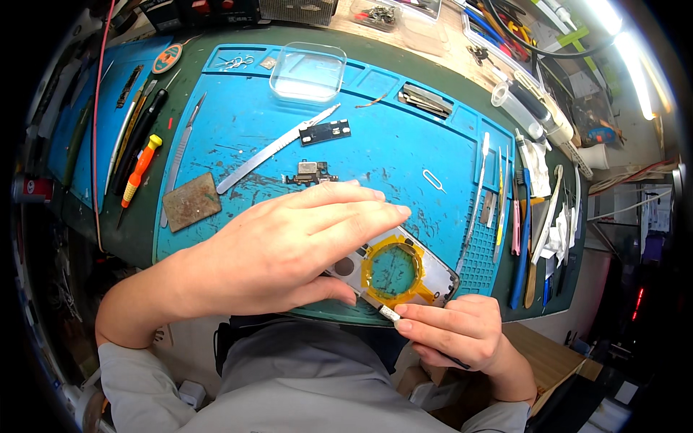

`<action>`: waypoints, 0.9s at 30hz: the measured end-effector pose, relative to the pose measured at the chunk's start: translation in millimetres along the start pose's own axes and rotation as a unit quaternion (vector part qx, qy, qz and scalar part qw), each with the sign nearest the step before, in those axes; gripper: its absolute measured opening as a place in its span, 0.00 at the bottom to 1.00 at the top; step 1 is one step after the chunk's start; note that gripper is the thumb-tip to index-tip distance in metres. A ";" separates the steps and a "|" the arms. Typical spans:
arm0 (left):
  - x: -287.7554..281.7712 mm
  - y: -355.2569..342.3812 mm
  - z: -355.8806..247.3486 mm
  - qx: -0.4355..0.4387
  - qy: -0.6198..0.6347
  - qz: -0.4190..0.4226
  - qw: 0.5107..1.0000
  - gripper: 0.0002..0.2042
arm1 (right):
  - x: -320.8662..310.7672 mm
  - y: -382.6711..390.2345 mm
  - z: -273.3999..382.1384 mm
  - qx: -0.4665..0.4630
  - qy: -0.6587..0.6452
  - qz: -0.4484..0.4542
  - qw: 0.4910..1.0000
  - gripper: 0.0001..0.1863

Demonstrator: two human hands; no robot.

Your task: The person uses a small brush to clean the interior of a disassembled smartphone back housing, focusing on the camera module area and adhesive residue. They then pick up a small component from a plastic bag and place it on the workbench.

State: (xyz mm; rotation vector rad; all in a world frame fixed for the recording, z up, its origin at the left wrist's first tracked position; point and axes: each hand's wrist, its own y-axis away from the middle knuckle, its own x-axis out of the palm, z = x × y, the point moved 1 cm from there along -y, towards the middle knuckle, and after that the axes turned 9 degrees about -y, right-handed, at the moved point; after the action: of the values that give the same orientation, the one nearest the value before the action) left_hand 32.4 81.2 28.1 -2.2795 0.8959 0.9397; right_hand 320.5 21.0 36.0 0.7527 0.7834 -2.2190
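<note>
My left hand (pixel 303 242) lies over a silver phone housing (pixel 440 278), fingers extended across it and thumb at the near edge, holding it. The housing has a round opening ringed with yellow tape (pixel 404 289); part of it is hidden under that hand. My right hand (pixel 455 332) pinches a slim dark tool with a pale labelled section (pixel 386 312) against the housing's lower edge. A small dark circuit part (pixel 312 173) sits just beyond my left fingers, and a black plate (pixel 325 131) lies farther back.
On the blue mat (pixel 397 144) are a clear box (pixel 307 72), white strip (pixel 253 155), metal block (pixel 191 202) and SIM pin (pixel 433 180). A screwdriver (pixel 141 169) lies left; several tools and a syringe (pixel 523 105) line the right. Parts trays and a lamp stand behind.
</note>
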 end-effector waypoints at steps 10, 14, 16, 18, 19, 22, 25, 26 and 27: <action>1.8 1.6 2.7 0.005 0.003 -0.005 1.000 0.44 | -1.1 -2.0 1.1 0.005 -0.013 -0.005 1.000 0.21; 0.4 1.1 2.0 0.004 0.011 -0.003 1.000 0.43 | 4.0 -2.0 -0.8 -0.011 -0.007 -0.017 1.000 0.16; 0.8 1.0 2.5 0.004 0.009 0.001 1.000 0.43 | 1.9 -5.3 1.4 0.003 -0.010 -0.011 1.000 0.19; 0.8 0.8 2.6 0.006 0.007 0.001 1.000 0.43 | 1.9 -7.2 1.9 0.009 -0.011 -0.010 1.000 0.21; 0.5 0.7 2.3 0.009 0.007 -0.001 1.000 0.43 | 3.0 -8.0 1.8 0.008 -0.011 -0.012 1.000 0.21; 0.2 1.3 2.3 0.005 0.016 -0.001 1.000 0.43 | 2.5 -10.9 2.9 0.010 -0.010 -0.009 1.000 0.21; -5.3 2.5 -1.8 0.006 0.020 0.003 1.000 0.43 | 4.9 -6.0 0.2 0.005 -0.019 -0.027 0.999 0.20; -8.8 3.1 -4.5 0.008 0.020 0.005 1.000 0.43 | 5.4 -3.3 -1.0 0.001 -0.023 -0.038 0.999 0.20; -11.6 5.0 -5.6 -0.002 0.005 0.005 1.000 0.42 | 4.3 -2.0 -1.4 0.000 -0.026 -0.037 0.999 0.20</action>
State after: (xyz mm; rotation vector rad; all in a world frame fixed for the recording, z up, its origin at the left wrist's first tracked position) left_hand 24.8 78.7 39.3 -2.2871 0.9119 0.9352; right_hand 316.9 21.6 32.8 0.6734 0.7972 -2.2943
